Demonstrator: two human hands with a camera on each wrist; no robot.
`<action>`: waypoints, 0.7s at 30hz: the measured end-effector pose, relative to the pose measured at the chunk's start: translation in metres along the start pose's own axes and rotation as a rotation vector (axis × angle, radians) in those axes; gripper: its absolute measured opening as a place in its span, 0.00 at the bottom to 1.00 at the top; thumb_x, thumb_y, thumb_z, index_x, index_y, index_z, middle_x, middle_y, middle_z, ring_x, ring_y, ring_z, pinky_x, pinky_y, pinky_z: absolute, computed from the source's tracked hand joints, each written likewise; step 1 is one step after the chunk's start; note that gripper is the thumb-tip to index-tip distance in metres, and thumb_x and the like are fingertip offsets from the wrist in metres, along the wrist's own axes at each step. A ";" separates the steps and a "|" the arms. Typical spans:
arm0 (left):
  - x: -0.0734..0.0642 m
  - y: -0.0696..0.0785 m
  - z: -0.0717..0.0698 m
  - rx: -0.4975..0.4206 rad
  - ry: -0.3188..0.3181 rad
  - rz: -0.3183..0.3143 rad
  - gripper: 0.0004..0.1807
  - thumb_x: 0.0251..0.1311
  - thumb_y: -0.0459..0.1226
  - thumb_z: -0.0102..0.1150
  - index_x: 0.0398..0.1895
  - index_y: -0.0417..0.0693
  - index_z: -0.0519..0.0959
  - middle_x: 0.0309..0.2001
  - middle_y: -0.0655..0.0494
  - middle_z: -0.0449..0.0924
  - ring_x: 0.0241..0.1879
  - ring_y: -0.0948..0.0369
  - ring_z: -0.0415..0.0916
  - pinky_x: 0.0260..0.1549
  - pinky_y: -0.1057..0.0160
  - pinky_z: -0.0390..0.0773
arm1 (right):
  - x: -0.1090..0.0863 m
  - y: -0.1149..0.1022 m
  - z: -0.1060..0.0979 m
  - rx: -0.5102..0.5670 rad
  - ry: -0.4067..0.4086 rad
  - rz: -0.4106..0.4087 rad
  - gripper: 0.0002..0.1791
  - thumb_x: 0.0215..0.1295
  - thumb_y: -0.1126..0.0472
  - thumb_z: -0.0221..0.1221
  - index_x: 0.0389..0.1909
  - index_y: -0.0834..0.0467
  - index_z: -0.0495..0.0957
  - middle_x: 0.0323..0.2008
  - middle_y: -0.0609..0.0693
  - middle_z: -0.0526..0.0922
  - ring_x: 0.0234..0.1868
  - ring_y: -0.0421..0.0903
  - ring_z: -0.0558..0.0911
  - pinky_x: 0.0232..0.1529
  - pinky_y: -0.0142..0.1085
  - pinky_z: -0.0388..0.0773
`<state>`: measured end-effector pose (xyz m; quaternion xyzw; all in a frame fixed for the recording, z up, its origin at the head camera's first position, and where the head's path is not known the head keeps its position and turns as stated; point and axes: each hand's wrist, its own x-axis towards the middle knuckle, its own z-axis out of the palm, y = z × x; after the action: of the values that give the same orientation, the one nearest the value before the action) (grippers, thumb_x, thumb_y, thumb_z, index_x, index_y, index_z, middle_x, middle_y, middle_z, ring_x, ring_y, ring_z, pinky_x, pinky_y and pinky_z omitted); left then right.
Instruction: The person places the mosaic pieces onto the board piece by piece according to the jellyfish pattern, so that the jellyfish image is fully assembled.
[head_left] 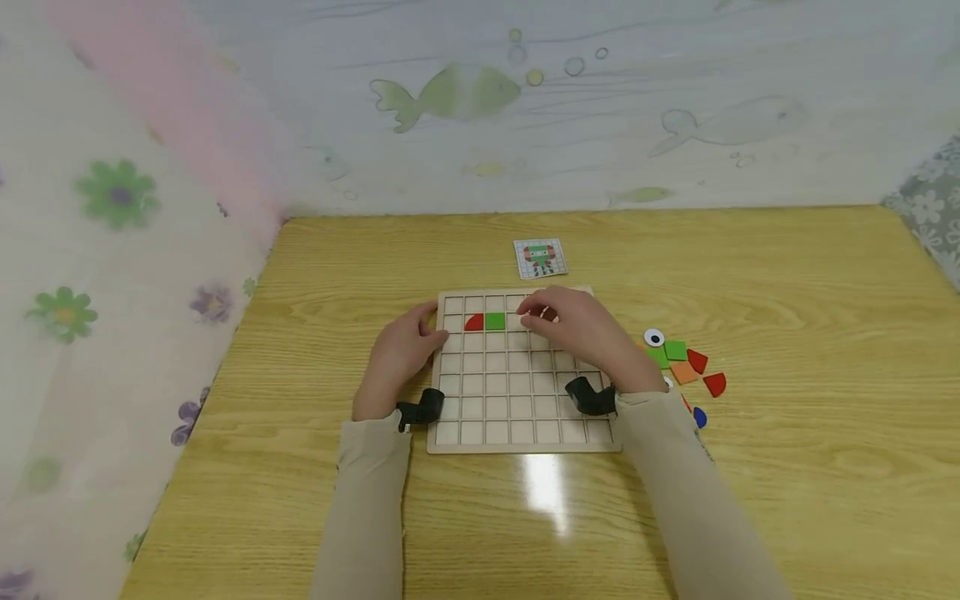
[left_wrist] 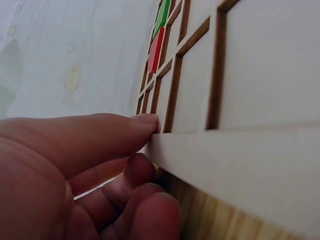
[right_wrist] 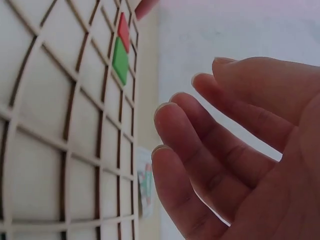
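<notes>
A wooden grid board [head_left: 472,408] lies flat on the table. In its second row from the far side, a red quarter-circle piece [head_left: 475,322] sits beside a green square piece [head_left: 495,321], each in its own cell. My left hand [head_left: 405,354] holds the board's left edge; the left wrist view shows the thumb [left_wrist: 146,120] on the rim and the other fingers bent against its side. Over the board's upper right part hovers my right hand [head_left: 573,329], fingers loosely bent. Nothing shows between those fingers [right_wrist: 175,122] in the right wrist view.
Beyond the board lies a small picture card [head_left: 541,258] with a coloured figure on a grid. To the right, partly behind the right forearm, are loose pieces, including an eye disc [head_left: 654,337], an orange square [head_left: 683,372] and a blue piece [head_left: 701,417]. A patterned wall backs the table.
</notes>
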<state>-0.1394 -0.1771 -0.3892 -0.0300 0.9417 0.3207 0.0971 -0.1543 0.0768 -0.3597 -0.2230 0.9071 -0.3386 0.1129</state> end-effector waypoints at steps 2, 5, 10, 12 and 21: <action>0.000 0.000 0.000 0.000 -0.005 -0.006 0.29 0.57 0.45 0.53 0.64 0.54 0.62 0.29 0.58 0.73 0.22 0.61 0.70 0.25 0.63 0.67 | -0.004 0.003 -0.001 -0.010 -0.007 0.005 0.15 0.63 0.51 0.51 0.46 0.52 0.77 0.37 0.43 0.77 0.38 0.42 0.73 0.40 0.38 0.69; -0.001 0.000 0.000 -0.005 -0.013 -0.014 0.30 0.57 0.45 0.52 0.64 0.55 0.61 0.29 0.58 0.75 0.22 0.61 0.71 0.25 0.63 0.67 | -0.008 0.009 -0.002 -0.023 -0.015 0.009 0.14 0.63 0.52 0.51 0.46 0.52 0.77 0.38 0.44 0.77 0.38 0.42 0.74 0.41 0.39 0.69; -0.001 -0.001 0.000 -0.019 -0.024 -0.024 0.30 0.58 0.45 0.52 0.65 0.58 0.59 0.27 0.59 0.76 0.21 0.61 0.72 0.25 0.62 0.67 | -0.012 0.020 -0.003 -0.023 -0.016 0.034 0.14 0.63 0.52 0.51 0.46 0.51 0.77 0.40 0.45 0.77 0.40 0.43 0.74 0.43 0.40 0.69; 0.000 -0.002 0.001 -0.023 -0.027 -0.026 0.31 0.58 0.46 0.52 0.65 0.58 0.59 0.27 0.59 0.76 0.21 0.61 0.72 0.24 0.62 0.68 | -0.015 0.026 -0.005 -0.021 -0.013 0.052 0.14 0.63 0.51 0.51 0.46 0.50 0.76 0.41 0.45 0.77 0.40 0.44 0.74 0.43 0.41 0.69; 0.000 -0.002 0.000 -0.025 -0.030 -0.011 0.31 0.58 0.45 0.52 0.66 0.57 0.58 0.26 0.57 0.75 0.20 0.59 0.71 0.22 0.62 0.68 | -0.033 0.053 -0.022 -0.002 0.003 0.152 0.17 0.63 0.49 0.51 0.50 0.51 0.74 0.44 0.49 0.76 0.42 0.47 0.74 0.45 0.44 0.68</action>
<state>-0.1393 -0.1786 -0.3906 -0.0318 0.9359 0.3322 0.1126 -0.1507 0.1405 -0.3772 -0.1530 0.9220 -0.3283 0.1370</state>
